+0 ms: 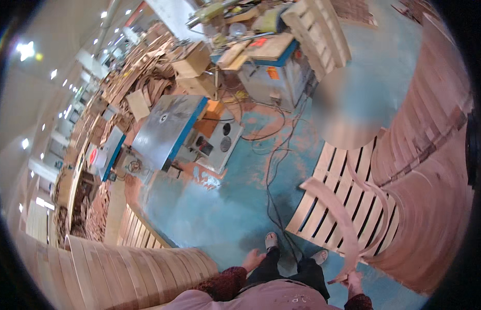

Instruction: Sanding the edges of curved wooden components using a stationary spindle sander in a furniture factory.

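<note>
A curved strip of reddish-brown wood (342, 218) arcs up and to the left from my right hand (354, 283), whose fingers are closed around its lower end. The strip's other end hangs over the slatted wooden pallet (310, 213) on the right. More thin curved strips (382, 214) stand on that pallet, beside the tall stack of bent wood. My left hand (254, 260) is in front of my body with its fingers loosely apart, holding nothing. It is nearest to the row of curved wooden pieces (142, 268) at the lower left.
Tall stacked curved wood (431, 206) lines the right side. Ahead on the blue floor (240, 191) stands a machine with a grey metal table (165, 129). Dark cables (270, 191) run across the floor to my feet. A grey cabinet (266, 82) and wood piles are farther back.
</note>
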Available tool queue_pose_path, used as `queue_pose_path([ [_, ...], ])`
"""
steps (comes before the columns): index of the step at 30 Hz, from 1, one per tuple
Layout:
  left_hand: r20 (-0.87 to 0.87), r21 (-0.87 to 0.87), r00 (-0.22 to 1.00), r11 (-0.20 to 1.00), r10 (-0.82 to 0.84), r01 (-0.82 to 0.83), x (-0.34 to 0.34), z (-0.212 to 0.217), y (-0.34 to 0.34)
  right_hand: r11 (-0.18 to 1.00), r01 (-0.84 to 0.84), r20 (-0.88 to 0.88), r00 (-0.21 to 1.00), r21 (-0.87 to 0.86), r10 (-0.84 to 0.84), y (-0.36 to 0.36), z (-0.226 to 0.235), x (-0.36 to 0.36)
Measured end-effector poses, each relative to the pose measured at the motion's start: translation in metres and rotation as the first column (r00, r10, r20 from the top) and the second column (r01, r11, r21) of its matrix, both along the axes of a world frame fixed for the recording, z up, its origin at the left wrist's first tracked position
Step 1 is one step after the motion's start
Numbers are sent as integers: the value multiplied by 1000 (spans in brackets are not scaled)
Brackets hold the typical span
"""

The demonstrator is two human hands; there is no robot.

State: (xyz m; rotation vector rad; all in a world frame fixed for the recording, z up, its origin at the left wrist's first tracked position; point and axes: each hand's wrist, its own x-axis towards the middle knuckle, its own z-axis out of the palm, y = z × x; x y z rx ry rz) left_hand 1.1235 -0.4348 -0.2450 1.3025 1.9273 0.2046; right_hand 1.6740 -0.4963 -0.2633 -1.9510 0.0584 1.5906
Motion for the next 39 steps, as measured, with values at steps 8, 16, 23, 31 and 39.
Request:
queue_pose_path([
  [8, 576, -422, 197, 495, 793, -760, -124, 78, 106, 722, -690, 69, 724, 53, 686, 128, 151, -99],
  [16, 940, -290, -182, 397, 288, -871, -289, 77, 63, 104, -991, 258, 124, 87, 958, 275, 277, -252],
  [23, 974, -168, -138, 161, 181, -973, -370, 124, 40, -234, -970, 318, -202, 64, 926, 365, 343, -383],
  [31, 883, 154, 97, -89, 460, -984, -429, 271, 78, 264, -933, -34, 264, 246, 964, 436, 345, -479],
  [39, 797, 389, 381, 85, 468, -917, -563, 325, 165, 509, -505, -146, 595, 697, 790, 522, 294, -580],
])
